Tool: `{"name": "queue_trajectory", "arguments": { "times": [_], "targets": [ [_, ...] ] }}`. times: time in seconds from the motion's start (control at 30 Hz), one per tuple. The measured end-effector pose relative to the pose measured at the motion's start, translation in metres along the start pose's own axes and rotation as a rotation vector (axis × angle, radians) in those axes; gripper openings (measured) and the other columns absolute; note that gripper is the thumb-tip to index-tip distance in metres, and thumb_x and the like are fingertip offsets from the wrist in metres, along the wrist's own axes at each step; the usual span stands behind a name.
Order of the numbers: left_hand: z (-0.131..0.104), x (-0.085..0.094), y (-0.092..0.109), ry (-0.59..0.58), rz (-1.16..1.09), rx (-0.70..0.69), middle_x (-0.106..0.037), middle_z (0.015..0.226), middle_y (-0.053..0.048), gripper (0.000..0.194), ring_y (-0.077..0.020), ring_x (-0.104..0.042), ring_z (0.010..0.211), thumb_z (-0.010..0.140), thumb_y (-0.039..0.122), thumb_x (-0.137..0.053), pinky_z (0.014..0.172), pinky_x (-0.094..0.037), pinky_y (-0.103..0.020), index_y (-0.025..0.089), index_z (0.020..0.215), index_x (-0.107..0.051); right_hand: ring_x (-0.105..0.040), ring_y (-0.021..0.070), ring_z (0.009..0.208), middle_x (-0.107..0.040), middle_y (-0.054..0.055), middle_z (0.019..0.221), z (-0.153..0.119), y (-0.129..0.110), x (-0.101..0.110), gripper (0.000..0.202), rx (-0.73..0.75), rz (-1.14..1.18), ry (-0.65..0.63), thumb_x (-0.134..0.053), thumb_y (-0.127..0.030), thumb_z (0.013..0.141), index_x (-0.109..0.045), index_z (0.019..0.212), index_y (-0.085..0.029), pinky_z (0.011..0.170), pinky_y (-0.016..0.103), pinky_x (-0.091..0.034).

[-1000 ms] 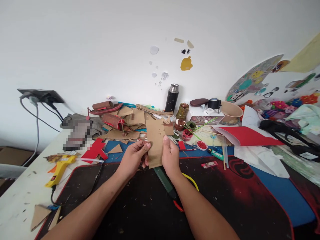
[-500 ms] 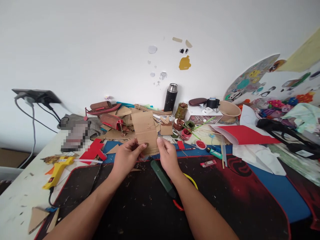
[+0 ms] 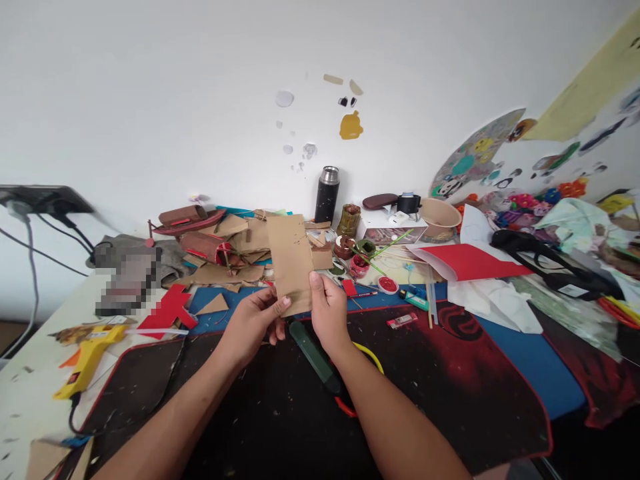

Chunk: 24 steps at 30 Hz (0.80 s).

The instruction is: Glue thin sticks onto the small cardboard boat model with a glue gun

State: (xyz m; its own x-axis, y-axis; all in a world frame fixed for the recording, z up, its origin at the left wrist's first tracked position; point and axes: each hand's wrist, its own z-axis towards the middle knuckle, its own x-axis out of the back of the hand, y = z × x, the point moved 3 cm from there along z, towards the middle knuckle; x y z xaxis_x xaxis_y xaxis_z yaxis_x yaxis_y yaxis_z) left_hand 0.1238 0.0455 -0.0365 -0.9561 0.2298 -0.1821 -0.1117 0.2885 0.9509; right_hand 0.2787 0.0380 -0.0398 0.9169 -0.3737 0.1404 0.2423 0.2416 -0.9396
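A flat brown piece of cardboard [image 3: 291,257] is held up above the far edge of the dark mat. My left hand [image 3: 257,319] pinches its lower left corner, thumb on the front face. At the lower right edge, my right hand [image 3: 329,310] grips it between thumb and fingers; most of those fingers are hidden behind. Below the hands, a dark green tool handle [image 3: 314,357] lies on the mat, partly covered by my right forearm. Its tip and use cannot be made out.
A yellow hot glue gun [image 3: 90,360] lies at the left. Cardboard scraps, a black thermos [image 3: 327,195], paint pots [image 3: 359,267] and a white box [image 3: 393,227] line the wall. Red paper [image 3: 475,261] and black straps [image 3: 550,267] are at the right.
The cardboard is turned so its face shows flatter and longer, with my left hand slightly lower on it. The whole scene has shifted left as the head view turned right.
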Motion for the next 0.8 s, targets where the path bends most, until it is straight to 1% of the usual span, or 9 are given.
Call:
{"name": "queue_trajectory", "arguments": {
  "times": [0.07, 0.13, 0.2, 0.27, 0.33, 0.43, 0.53, 0.63, 0.8],
  "targets": [
    [0.001, 0.002, 0.0, 0.029, -0.014, -0.003, -0.056, 0.041, 0.005, 0.053, -0.0097, -0.043, 0.031, 0.064, 0.06, -0.091, 0.03, -0.03, -0.017, 0.017, 0.088, -0.071, -0.045, 0.0143, 0.06, -0.045, -0.003, 0.063, 0.0, 0.001, -0.001, 0.054, -0.047, 0.062, -0.048, -0.046, -0.066, 0.103, -0.047, 0.07, -0.023, 0.057, 0.027, -0.036],
    [0.003, 0.007, 0.003, 0.117, -0.03, -0.068, -0.056, 0.041, 0.005, 0.049, -0.009, -0.043, 0.031, 0.063, 0.056, -0.093, 0.031, -0.031, -0.017, 0.017, 0.082, -0.07, -0.047, 0.0139, 0.053, -0.048, -0.003, 0.059, -0.001, 0.003, -0.006, 0.056, -0.117, 0.136, -0.154, -0.048, -0.072, 0.1, -0.052, 0.074, -0.023, 0.051, 0.027, -0.035],
    [0.004, 0.012, 0.006, 0.183, -0.031, -0.135, -0.06, 0.045, 0.003, 0.045, -0.01, -0.049, 0.035, 0.063, 0.051, -0.094, 0.035, -0.037, -0.018, 0.017, 0.078, -0.069, -0.046, 0.0134, 0.046, -0.049, -0.004, 0.054, -0.002, 0.004, -0.011, 0.057, -0.18, 0.197, -0.245, -0.053, -0.077, 0.096, -0.057, 0.079, -0.023, 0.045, 0.026, -0.033],
    [0.006, 0.013, 0.006, 0.196, -0.051, -0.158, -0.067, 0.052, 0.0, 0.044, -0.012, -0.058, 0.042, 0.061, 0.048, -0.096, 0.043, -0.048, -0.02, 0.016, 0.078, -0.071, -0.045, 0.0131, 0.041, -0.048, -0.005, 0.049, -0.002, 0.006, -0.014, 0.058, -0.237, 0.261, -0.284, -0.057, -0.081, 0.092, -0.058, 0.08, -0.023, 0.041, 0.025, -0.031],
    [0.007, 0.012, 0.005, 0.191, -0.123, -0.151, -0.072, 0.061, -0.001, 0.045, -0.0134, -0.065, 0.052, 0.058, 0.046, -0.098, 0.052, -0.055, -0.022, 0.015, 0.077, -0.073, -0.05, 0.014, 0.04, -0.049, -0.005, 0.048, -0.002, 0.007, -0.017, 0.06, -0.298, 0.351, -0.297, -0.06, -0.082, 0.088, -0.058, 0.08, -0.023, 0.039, 0.024, -0.033],
    [0.007, 0.01, 0.003, 0.211, -0.267, -0.133, -0.073, 0.069, 0.0, 0.048, -0.0132, -0.069, 0.061, 0.051, 0.044, -0.102, 0.061, -0.059, -0.023, 0.015, 0.075, -0.073, -0.059, 0.0168, 0.044, -0.055, -0.003, 0.053, -0.001, 0.009, -0.02, 0.059, -0.344, 0.454, -0.287, -0.067, -0.082, 0.083, -0.059, 0.08, -0.023, 0.039, 0.025, -0.039],
    [0.007, 0.008, 0.003, 0.232, -0.335, -0.123, -0.073, 0.071, 0.001, 0.051, -0.0133, -0.069, 0.06, 0.047, 0.044, -0.104, 0.063, -0.06, -0.024, 0.016, 0.075, -0.072, -0.064, 0.0199, 0.05, -0.06, -0.001, 0.057, 0.0, 0.009, -0.021, 0.059, -0.369, 0.483, -0.27, -0.069, -0.082, 0.081, -0.059, 0.076, -0.024, 0.042, 0.03, -0.046],
    [0.007, 0.007, 0.004, 0.233, -0.351, -0.128, -0.072, 0.069, 0.0, 0.051, -0.013, -0.068, 0.059, 0.046, 0.044, -0.105, 0.064, -0.06, -0.025, 0.016, 0.071, -0.07, -0.067, 0.0228, 0.058, -0.066, 0.002, 0.064, -0.001, 0.009, -0.022, 0.06, -0.386, 0.506, -0.282, -0.07, -0.084, 0.078, -0.063, 0.079, -0.024, 0.047, 0.034, -0.052],
    [0.008, 0.003, 0.002, 0.226, -0.38, -0.126, -0.07, 0.066, 0.002, 0.052, -0.0115, -0.066, 0.057, 0.045, 0.045, -0.106, 0.062, -0.059, -0.024, 0.017, 0.067, -0.068, -0.065, 0.0202, 0.053, -0.064, 0.0, 0.061, -0.003, 0.011, -0.025, 0.055, -0.371, 0.567, -0.287, -0.072, -0.078, 0.081, -0.063, 0.078, -0.023, 0.049, 0.033, -0.054]
  ]
}}
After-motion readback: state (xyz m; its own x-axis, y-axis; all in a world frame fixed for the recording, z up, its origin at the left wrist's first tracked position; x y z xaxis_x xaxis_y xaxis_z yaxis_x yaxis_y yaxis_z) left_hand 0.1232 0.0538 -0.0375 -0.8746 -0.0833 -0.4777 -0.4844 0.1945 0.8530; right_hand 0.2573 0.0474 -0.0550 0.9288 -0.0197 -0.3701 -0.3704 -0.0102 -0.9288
